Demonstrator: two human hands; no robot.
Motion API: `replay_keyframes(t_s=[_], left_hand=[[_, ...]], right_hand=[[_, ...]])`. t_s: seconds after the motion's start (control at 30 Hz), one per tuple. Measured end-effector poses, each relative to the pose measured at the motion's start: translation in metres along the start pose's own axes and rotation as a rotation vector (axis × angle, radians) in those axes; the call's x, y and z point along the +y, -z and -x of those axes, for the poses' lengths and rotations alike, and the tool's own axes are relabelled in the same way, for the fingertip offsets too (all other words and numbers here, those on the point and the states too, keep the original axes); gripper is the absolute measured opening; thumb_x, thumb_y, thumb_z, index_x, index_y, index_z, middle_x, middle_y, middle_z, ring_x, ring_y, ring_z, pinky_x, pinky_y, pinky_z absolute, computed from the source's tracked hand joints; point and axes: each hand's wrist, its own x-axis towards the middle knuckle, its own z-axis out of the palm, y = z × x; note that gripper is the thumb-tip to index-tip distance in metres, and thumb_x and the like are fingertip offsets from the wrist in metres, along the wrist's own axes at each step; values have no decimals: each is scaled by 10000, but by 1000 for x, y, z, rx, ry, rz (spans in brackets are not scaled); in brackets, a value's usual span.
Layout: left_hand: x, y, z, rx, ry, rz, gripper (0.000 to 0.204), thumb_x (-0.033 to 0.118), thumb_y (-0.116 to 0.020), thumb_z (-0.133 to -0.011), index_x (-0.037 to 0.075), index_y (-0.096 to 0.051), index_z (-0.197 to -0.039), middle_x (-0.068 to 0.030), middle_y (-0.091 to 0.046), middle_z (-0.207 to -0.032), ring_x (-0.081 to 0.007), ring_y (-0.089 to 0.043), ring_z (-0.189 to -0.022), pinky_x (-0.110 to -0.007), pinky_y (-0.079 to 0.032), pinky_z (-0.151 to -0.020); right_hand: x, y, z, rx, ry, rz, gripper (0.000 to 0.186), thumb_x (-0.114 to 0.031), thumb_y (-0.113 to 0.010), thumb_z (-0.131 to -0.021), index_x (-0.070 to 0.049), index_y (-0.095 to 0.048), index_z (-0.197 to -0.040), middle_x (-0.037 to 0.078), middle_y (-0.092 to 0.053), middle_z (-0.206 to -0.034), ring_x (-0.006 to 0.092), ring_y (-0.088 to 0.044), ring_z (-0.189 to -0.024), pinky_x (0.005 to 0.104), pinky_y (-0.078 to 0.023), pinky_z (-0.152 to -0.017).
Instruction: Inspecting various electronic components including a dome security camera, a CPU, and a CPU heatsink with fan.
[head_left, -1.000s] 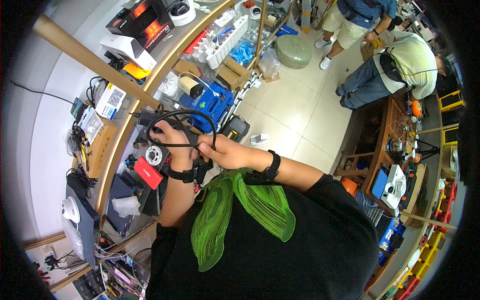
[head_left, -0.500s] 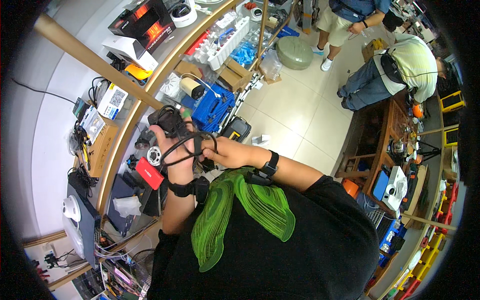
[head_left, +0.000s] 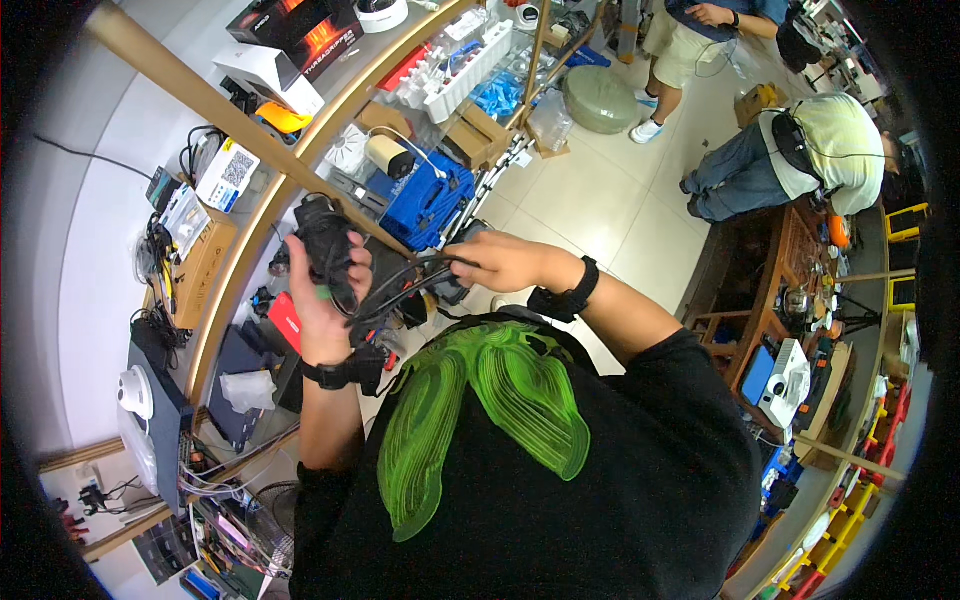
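Head cam, and both hands are busy. Left hand is palm up and half curled, thumb out wide, fingers wrapped round one side of one black bundle. It's too dark to say exactly what's in there. That bundle sits in the palm, in the air, just right of the shelf's gold front edge as you look at it. Right hand is closed in a pinch on one end of the looped black cable, with at least two strands stretched between the hands. Two black wristbands, one per wrist. Near the left hand I count one red box and one blue case. Two other people around: one standing person, one bent-over person.
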Motion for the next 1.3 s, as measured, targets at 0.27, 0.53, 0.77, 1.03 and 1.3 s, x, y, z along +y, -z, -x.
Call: replay_keyframes(t_s=[0.27, 0.53, 0.77, 1.03, 1.3], left_hand=[[18, 42, -6, -91, 67, -48, 659, 541, -556, -852, -29, -472, -1172, -168, -575, -959, -239, -561, -671, -301, -486, -518], [-19, 23, 13, -273, 208, -564, 696, 545, -464, -886, -37, -448, -1267, -186, -587, -1132, -272, -604, -865, -361, -482, -765], [-24, -4, 27, -249, 82, -1603, 749, 478, -705, -748, -36, -475, -1242, -187, -600, -1090, -285, -579, -977, -343, -425, -903], [-43, -9, 34, -89, -443, -2394, 679, 425, -737, -715, -14, -441, -1140, -252, -576, -984, -408, -559, -929, -463, -446, -790], [-50, 9, 25, 300, -768, -2071, 715, 377, -784, -664, -57, -428, -1106, -246, -569, -974, -418, -553, -919, -456, -442, -811]], right_hand=[[1, -7, 26, 95, -183, -594, 381, -349, -296, -1002, -28, -486, -927, 40, -557, -809, 123, -523, -723, 287, -432, -668], [18, -3, -6, 241, -250, -498, 292, -321, -291, -1012, -83, -436, -926, 6, -502, -673, 91, -475, -585, 249, -424, -551], [12, 12, -38, 113, -404, -412, 365, -407, -306, -999, -90, -427, -864, 19, -522, -678, 101, -548, -570, 245, -474, -560], [-49, 27, -52, 108, -397, -58, 366, -394, -361, -989, -52, -464, -908, 61, -554, -667, 160, -606, -574, 319, -490, -551], [-66, -11, -39, 343, -383, -278, 330, -300, -382, -986, -22, -512, -865, 141, -570, -658, 283, -589, -642, 381, -457, -615]])
